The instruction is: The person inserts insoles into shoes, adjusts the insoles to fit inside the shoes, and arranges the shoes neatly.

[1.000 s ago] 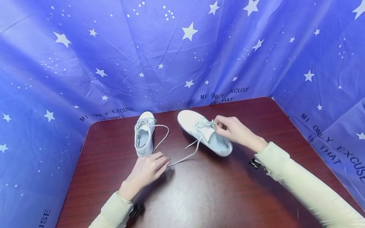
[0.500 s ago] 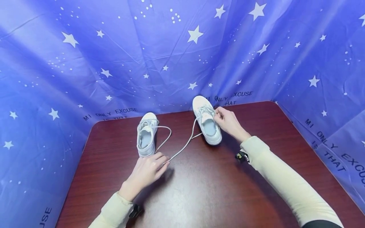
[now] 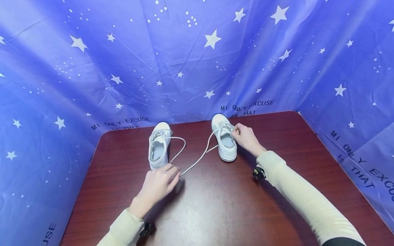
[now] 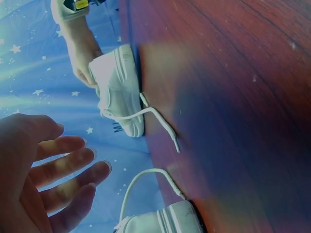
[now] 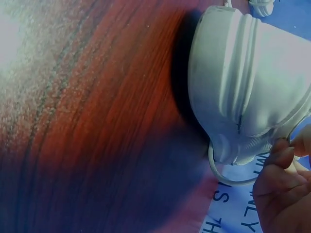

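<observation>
Two white sneakers with pale laces are in the head view, toes toward the curtain. My right hand (image 3: 247,138) pinches the right sneaker (image 3: 227,153) at the side of its opening, near the laces. In the right wrist view, thumb and finger meet at its collar, and a loop of lace (image 5: 231,182) runs behind the hand. This sneaker is on the table or just above it; I cannot tell which. My left hand (image 3: 160,182) hovers by the heel of the left sneaker (image 3: 159,159). In the left wrist view its fingers are spread and loosely bent around nothing, apart from the loose lace (image 4: 160,119).
The dark red wooden table (image 3: 209,205) has rounded far corners. A blue curtain (image 3: 172,61) with white stars and black lettering stands along its far edge and sides. The left sneaker's lace (image 3: 184,143) curves out onto the table between the shoes.
The right sneaker has turned from lying diagonally to toe-forward, moved as my right hand shifted left, then lowered. My left hand has stayed nearly still. The head view has shifted slightly.
</observation>
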The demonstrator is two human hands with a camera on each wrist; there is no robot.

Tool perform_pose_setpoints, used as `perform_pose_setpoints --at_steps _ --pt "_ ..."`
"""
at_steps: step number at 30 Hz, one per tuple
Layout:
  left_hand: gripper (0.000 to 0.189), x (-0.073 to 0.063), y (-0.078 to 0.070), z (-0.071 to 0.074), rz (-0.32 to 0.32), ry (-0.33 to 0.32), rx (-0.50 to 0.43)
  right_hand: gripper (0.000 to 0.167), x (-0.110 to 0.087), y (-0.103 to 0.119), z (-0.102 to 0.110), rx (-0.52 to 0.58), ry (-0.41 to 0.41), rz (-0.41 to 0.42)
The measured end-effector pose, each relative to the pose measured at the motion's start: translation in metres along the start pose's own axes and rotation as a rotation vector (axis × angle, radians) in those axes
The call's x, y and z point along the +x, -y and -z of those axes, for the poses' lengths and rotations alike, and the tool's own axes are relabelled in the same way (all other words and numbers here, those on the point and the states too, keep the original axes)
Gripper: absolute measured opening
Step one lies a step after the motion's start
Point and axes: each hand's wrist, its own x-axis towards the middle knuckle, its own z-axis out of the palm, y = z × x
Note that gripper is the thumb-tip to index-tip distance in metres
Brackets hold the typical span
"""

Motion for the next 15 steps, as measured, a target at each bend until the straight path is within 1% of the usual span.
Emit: perform_pose_setpoints --at_steps 4,5,8,11,15 --pt "0.006 0.0 0.0 0.0 0.002 -0.001 0.01 0.015 0.003 0.001 -0.002 -0.026 0.012 -0.013" --pt "0.005 0.0 0.0 0.0 0.006 -0.002 0.013 0.014 0.0 0.012 0.001 -0.062 0.017 -0.037" --pt "0.005 0.001 -0.001 0.0 0.018 -0.002 0.013 0.014 -0.004 0.012 0.001 -0.1 0.002 -0.043" --pt "0.006 0.001 -0.003 0.0 0.041 -0.004 0.018 0.016 -0.014 0.017 0.002 -0.145 -0.047 -0.023" --pt "0.011 0.0 -0.008 -0.001 0.084 -0.02 0.025 0.019 -0.033 0.03 0.005 -0.195 -0.137 0.022"
